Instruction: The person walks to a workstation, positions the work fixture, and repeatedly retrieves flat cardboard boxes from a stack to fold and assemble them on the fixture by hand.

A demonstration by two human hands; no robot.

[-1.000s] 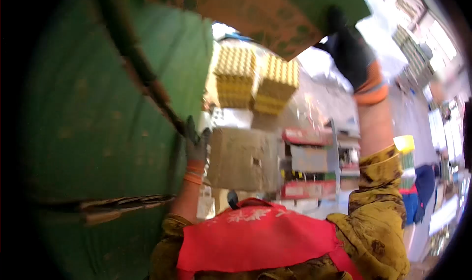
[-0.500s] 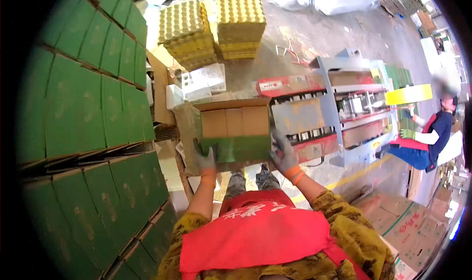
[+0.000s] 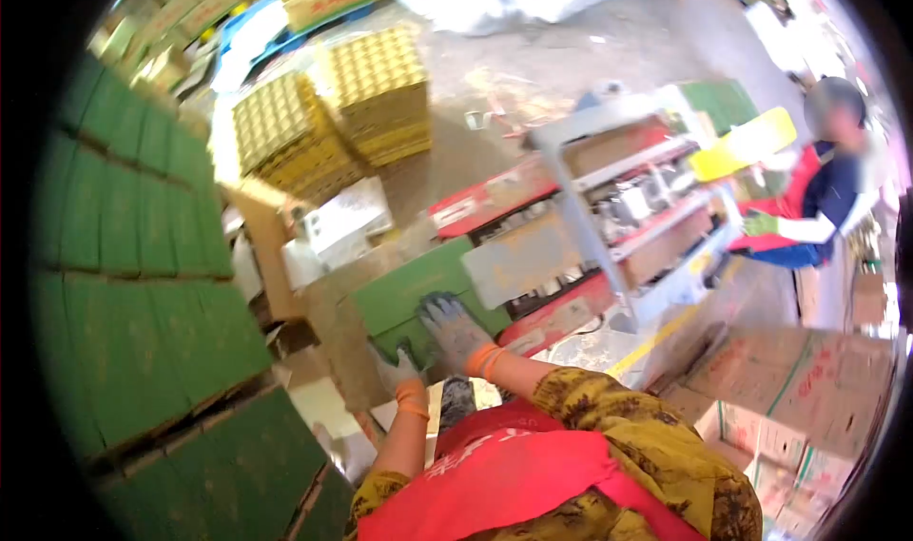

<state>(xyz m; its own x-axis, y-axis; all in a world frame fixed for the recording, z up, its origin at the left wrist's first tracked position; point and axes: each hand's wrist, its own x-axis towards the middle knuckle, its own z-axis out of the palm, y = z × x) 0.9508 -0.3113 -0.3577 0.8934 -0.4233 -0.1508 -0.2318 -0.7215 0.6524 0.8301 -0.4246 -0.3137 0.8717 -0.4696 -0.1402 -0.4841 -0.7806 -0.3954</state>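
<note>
A green cardboard box (image 3: 411,280) lies on the worktable, its top flaps folded down so the inside is hidden. My right hand (image 3: 455,328), in a grey glove with an orange cuff, rests with fingers spread on the lid near its right side. At the near left corner is my left hand (image 3: 396,365), gloved alike, touching the box with thumb and fingers apart. Just right of the box begins the grey metal plate (image 3: 526,256) of a red-railed taping machine (image 3: 609,208).
Stacked green boxes (image 3: 143,341) rise along my left. Yellow egg trays (image 3: 376,75) stand beyond the table, near a white foam piece (image 3: 350,222). A co-worker (image 3: 808,199) in a red apron is beyond the machine. Printed cartons (image 3: 780,379) sit at right.
The box was open towards me with brown cardboard showing; its top is now closed. My right hand moved from the box's side onto its lid. The view has turned and shifted.
</note>
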